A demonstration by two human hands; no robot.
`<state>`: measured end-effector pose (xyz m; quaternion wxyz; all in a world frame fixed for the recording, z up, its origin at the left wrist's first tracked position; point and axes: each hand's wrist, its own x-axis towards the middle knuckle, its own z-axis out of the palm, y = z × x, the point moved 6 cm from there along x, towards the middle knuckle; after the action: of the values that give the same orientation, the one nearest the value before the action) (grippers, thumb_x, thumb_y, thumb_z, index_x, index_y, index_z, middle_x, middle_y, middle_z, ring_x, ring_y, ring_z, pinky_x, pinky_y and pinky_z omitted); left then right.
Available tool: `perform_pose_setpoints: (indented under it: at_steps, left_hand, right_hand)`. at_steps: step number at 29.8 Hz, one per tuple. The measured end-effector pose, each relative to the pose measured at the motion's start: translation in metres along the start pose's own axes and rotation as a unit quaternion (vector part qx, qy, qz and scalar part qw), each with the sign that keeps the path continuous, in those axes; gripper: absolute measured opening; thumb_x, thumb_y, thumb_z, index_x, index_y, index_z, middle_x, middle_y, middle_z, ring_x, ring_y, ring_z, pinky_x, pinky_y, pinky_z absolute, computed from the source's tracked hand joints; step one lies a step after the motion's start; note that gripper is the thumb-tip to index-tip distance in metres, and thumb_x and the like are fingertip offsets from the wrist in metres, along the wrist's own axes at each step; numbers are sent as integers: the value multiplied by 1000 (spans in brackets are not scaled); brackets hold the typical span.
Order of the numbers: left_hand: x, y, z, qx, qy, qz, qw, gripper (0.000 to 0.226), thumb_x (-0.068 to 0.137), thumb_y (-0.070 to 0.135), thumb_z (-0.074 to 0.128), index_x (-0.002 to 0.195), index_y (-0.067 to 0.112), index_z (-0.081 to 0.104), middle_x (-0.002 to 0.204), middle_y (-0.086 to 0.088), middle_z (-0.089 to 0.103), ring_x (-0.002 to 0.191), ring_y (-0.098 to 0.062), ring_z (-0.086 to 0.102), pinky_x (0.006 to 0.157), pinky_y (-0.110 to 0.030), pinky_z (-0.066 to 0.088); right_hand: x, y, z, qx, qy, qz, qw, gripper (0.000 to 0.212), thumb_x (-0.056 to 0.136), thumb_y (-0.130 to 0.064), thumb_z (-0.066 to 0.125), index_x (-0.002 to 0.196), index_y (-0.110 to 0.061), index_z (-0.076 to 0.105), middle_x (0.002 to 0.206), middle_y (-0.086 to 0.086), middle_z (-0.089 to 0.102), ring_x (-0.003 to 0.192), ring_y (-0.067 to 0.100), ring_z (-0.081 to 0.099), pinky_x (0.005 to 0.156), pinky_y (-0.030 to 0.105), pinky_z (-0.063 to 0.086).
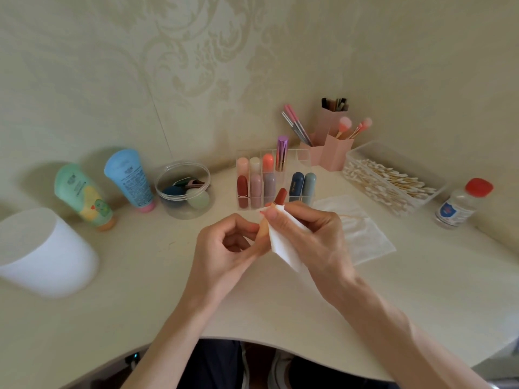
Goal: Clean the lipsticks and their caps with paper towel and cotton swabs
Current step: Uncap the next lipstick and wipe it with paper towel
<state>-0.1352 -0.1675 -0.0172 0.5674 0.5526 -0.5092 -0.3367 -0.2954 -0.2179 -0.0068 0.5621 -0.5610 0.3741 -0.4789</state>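
Observation:
An uncapped lipstick [280, 196] with a brick-red tip is held above the desk's middle. My left hand [227, 248] pinches its peach base from below. My right hand [306, 234] holds a folded white paper towel [283, 245] wrapped round the tube just under the red tip. Behind them a clear acrylic organizer [297, 157] holds several capped lipsticks in pink, cream, orange, purple and blue. A clear box of cotton swabs [390, 181] sits at the right. Another paper towel [362, 234] lies flat on the desk under my right hand.
A small clear bottle with a red cap [460, 204] stands far right. Pink brush holders [334, 141] sit behind the organizer. At left are a round tub of sponges [184, 189], two tubes [129, 179] [82, 196] and a white container [45, 254]. The desk edge [252, 339] curves inward near me.

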Motion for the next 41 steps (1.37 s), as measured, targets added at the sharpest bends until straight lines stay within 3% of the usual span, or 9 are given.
perform_pose_setpoints:
  at_steps: [3, 8, 16, 21, 28, 33, 35, 37, 41]
  left_hand:
    - [0, 1, 3, -19, -9, -22, 1000, 35, 77, 41, 88, 96, 18, 68, 73, -3, 72, 53, -18, 61, 51, -23, 44]
    - [-1, 7, 0, -46, -17, -15, 999, 30, 80, 33, 76, 102, 13, 73, 73, -7, 76, 51, -21, 67, 40, -22, 38]
    - [-3, 10, -7, 71, 69, 28, 995, 33, 71, 28, 93, 95, 22, 72, 77, 8, 74, 67, -11, 69, 65, -31, 57]
    - [-6, 24, -6, 116, 64, 136, 982, 30, 80, 48, 85, 94, 25, 71, 84, 6, 64, 66, -20, 62, 57, -33, 50]
    - [-7, 19, -1, 15, 5, 40, 999, 16, 90, 31, 76, 93, 16, 72, 84, 0, 72, 56, -22, 66, 54, -30, 48]
    - [-4, 13, 6, -72, -71, -13, 995, 19, 97, 19, 67, 111, 8, 74, 92, -10, 77, 57, -31, 68, 43, -23, 37]
    - [-2, 12, 8, -91, -68, -16, 993, 22, 97, 16, 68, 115, 7, 73, 91, -11, 78, 61, -29, 70, 42, -26, 39]
    - [-1, 10, 6, -102, -38, -22, 994, 26, 88, 17, 75, 111, 6, 73, 84, -12, 78, 62, -24, 71, 44, -26, 42]
    - [-1, 5, 0, -56, 15, -14, 998, 27, 72, 20, 88, 87, 6, 70, 75, -6, 76, 62, -14, 69, 54, -23, 51]
  right_hand:
    - [0, 1, 0, 6, -11, 4, 1000, 26, 90, -30, 80, 99, -6, 82, 102, 14, 77, 97, 36, 74, 85, 53, 62]
    - [-1, -4, -1, 12, -16, -2, 1000, 25, 90, -30, 77, 101, -8, 83, 103, 8, 77, 91, 22, 73, 74, 30, 56]
    - [0, 0, 0, -3, -6, 3, 1000, 22, 89, -28, 80, 100, -10, 83, 102, 9, 78, 93, 25, 74, 80, 36, 58]
    - [1, -3, -1, 29, -32, 10, 999, 33, 93, -34, 76, 104, -3, 80, 105, 23, 76, 103, 47, 70, 96, 55, 58]
    - [0, -4, -1, 60, -46, 25, 997, 32, 94, -34, 71, 111, -8, 80, 106, 20, 77, 102, 35, 73, 94, 46, 57]
    - [0, -3, 1, 76, -58, 22, 995, 34, 94, -34, 72, 114, -7, 78, 107, 24, 76, 103, 43, 72, 96, 63, 57]
    - [0, -4, 2, 86, -63, 20, 994, 32, 97, -28, 69, 114, -2, 76, 101, 27, 75, 91, 45, 71, 84, 60, 60]
    - [0, -4, 4, 90, -61, 19, 994, 30, 97, -24, 68, 114, 1, 75, 94, 27, 74, 79, 40, 68, 75, 48, 60]
    - [-1, 2, 6, 69, -56, 26, 996, 30, 93, -26, 74, 110, -2, 78, 98, 24, 77, 91, 32, 73, 90, 46, 61]
